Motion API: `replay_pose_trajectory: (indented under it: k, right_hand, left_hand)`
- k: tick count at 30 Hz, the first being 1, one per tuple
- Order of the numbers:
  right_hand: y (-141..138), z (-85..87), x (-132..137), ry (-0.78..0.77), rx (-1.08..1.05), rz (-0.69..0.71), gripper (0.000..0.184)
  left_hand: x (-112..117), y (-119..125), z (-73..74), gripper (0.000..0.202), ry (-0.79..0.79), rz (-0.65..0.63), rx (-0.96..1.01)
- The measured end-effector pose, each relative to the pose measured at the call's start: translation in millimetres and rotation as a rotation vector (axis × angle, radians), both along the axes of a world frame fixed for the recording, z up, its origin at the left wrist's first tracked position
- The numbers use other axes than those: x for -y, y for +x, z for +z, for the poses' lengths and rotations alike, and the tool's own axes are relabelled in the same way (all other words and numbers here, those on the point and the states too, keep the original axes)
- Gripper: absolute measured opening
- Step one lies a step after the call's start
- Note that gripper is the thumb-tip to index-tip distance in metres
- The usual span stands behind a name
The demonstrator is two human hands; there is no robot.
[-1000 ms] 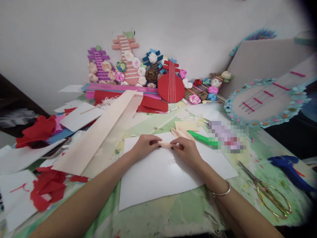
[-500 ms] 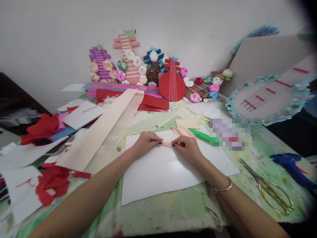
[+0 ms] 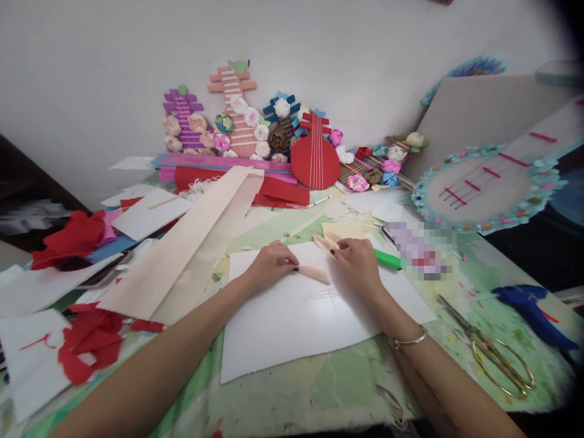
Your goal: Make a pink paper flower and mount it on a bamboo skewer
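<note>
My left hand [image 3: 272, 266] rests on a white sheet [image 3: 310, 316], its fingertips pinching one end of a small folded cream paper piece [image 3: 314, 272] that lies on the sheet. My right hand [image 3: 358, 263] sits a little farther back, fingers curled on another cream folded piece [image 3: 326, 244] at the sheet's far edge. A green pen [image 3: 387, 260] lies just right of that hand.
Long cream strips [image 3: 191, 243] stretch left of the sheet. Red paper scraps [image 3: 86, 350] lie near left. Gold scissors [image 3: 493, 353] and a blue glue gun [image 3: 529, 304] are at right. Paper lutes with flowers [image 3: 314, 152] line the wall, and a round blue-rimmed craft [image 3: 483, 188] leans at right.
My right hand let go of the small cream piece it shared with the left and moved back and right to the other folded piece. The left hand stayed put.
</note>
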State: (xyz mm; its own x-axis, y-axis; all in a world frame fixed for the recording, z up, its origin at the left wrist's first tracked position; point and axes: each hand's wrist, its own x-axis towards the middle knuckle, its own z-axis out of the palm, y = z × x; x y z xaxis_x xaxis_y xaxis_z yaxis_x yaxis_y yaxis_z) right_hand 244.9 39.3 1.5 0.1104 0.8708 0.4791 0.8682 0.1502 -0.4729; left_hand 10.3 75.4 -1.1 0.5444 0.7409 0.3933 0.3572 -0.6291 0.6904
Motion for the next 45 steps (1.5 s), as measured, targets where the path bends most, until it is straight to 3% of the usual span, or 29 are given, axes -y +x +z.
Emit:
replay_pose_trajectory:
  k: [5,8,11,14,19,23,26,30,32,40,45]
  right_hand:
    - [-1.0,-0.6,-1.4,-0.07,-0.001,0.019,0.015]
    - [-5.0,2.7,3.7,-0.08,-0.164,0.045,0.013]
    - [-12.9,4.8,10.7,-0.228,-0.335,0.141,0.015]
    - [-20.1,3.5,15.0,-0.336,-0.302,0.267,0.018]
    - [-24.7,1.2,16.5,-0.277,-0.197,0.375,0.022]
    - [-23.5,3.6,16.9,-0.292,-0.168,0.427,0.022]
    - [-12.3,4.2,12.4,-0.222,-0.16,0.307,0.019]
    - [14.5,2.7,1.7,0.014,0.043,-0.048,0.02]
    - [24.3,1.4,-2.1,-0.013,0.111,-0.112,0.018]
    - [16.8,2.2,-1.7,-0.157,-0.027,-0.021,0.021]
    - [2.2,5.9,5.0,-0.246,-0.24,0.172,0.021]
  left_hand:
    - [-1.7,-0.3,-4.3,0.009,0.088,-0.062,0.003]
    - [0.1,0.0,-6.1,0.011,0.196,-0.057,0.009]
    - [2.8,0.2,-6.4,0.011,0.241,-0.011,0.014]
    - [2.8,0.0,-6.8,0.011,0.198,-0.009,0.016]
    - [0.0,0.2,-7.7,0.011,0.001,-0.082,0.05]
    - [1.1,1.2,-5.8,0.008,-0.052,-0.046,0.078]
    - [2.4,1.4,-4.7,0.009,-0.079,-0.02,0.089]
    - [2.4,1.1,-5.1,0.022,-0.11,0.019,0.074]
    - [1.6,1.1,-5.8,0.017,-0.079,0.011,0.055]
    - [-2.0,-0.4,-9.2,0.011,-0.015,-0.064,0.053]
    - [-0.7,-1.2,-6.7,0.011,-0.034,-0.097,0.004]
